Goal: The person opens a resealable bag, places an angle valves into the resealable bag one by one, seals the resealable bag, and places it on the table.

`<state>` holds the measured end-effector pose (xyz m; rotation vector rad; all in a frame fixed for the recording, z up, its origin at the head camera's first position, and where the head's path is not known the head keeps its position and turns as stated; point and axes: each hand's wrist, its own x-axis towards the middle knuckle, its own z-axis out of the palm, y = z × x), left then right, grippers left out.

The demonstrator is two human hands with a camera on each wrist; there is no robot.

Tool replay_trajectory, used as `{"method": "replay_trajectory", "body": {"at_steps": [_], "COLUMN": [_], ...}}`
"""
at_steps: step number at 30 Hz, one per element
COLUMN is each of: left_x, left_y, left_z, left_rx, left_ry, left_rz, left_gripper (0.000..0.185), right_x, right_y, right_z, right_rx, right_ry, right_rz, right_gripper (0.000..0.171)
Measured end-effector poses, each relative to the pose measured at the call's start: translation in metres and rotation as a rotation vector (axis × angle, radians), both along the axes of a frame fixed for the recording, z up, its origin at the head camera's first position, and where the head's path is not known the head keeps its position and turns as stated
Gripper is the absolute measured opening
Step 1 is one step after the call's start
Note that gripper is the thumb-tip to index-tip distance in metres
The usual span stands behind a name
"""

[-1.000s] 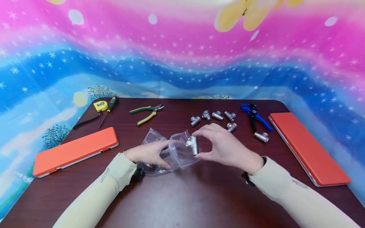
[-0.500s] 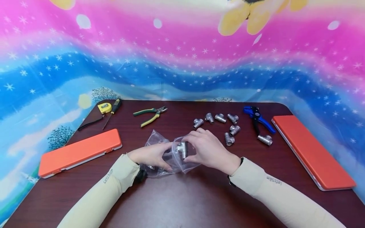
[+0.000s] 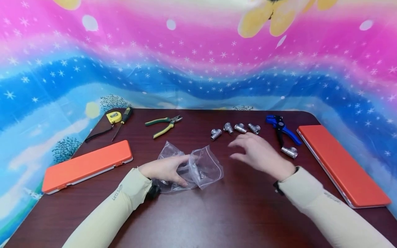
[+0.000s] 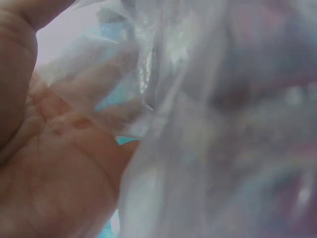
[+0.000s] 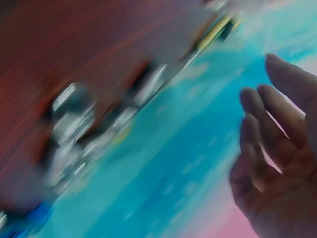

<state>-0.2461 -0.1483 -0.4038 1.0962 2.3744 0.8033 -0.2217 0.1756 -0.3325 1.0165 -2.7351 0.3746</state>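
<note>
My left hand (image 3: 164, 169) holds a clear zip bag (image 3: 209, 165) on the table, thumb and fingers spread around its side. Shiny metal tee fittings (image 3: 201, 175) show through the plastic, and the bag's mouth gapes to the right. In the left wrist view, the clear bag (image 4: 173, 134) covers most of the picture, with fingers seen through it. My right hand (image 3: 258, 155) hovers right of the bag with nothing in it, its fingers loosely bent. Just beyond it several loose tee fittings (image 3: 216, 134) stand in a row; the right wrist view shows blurred fittings (image 5: 74, 114).
Green-and-yellow pliers (image 3: 164, 125), a yellow tape measure (image 3: 113, 117) and a screwdriver (image 3: 124, 119) lie at the back left. A blue wire stripper (image 3: 282, 129) and a single tee fitting (image 3: 289, 152) lie at right. Orange cases (image 3: 88, 166) flank both sides.
My right hand carried a tee fitting into the bag's mouth, let go of it and drew back to the right, empty. The left hand stays at the bag.
</note>
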Motion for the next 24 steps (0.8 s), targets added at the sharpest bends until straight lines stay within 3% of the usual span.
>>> {"method": "replay_trajectory", "body": {"at_steps": [4,8,16,24], "left_x": [0.000,0.000,-0.001,-0.001], "left_y": [-0.001,0.000,0.000,-0.002], "left_z": [0.001,-0.001,-0.002,-0.002], "left_rx": [-0.006,0.005,0.012,0.011], "left_ry": [0.019,0.022,0.013,0.011], "left_rz": [0.004,0.001,-0.007,-0.012], "left_gripper": [0.090,0.090,0.090,0.090], "right_x": [-0.017,-0.032,-0.055,-0.063], "right_y": [0.042,0.064,0.064,0.056], "right_z": [-0.006,-0.016,-0.026,-0.030], "right_rx": [0.068,0.108,0.147,0.207], "right_ry": [-0.178,-0.282,-0.351,-0.384], "right_rz": [-0.117,-0.149,-0.122,-0.129], "right_gripper": [0.047,0.056,0.061,0.057]}}
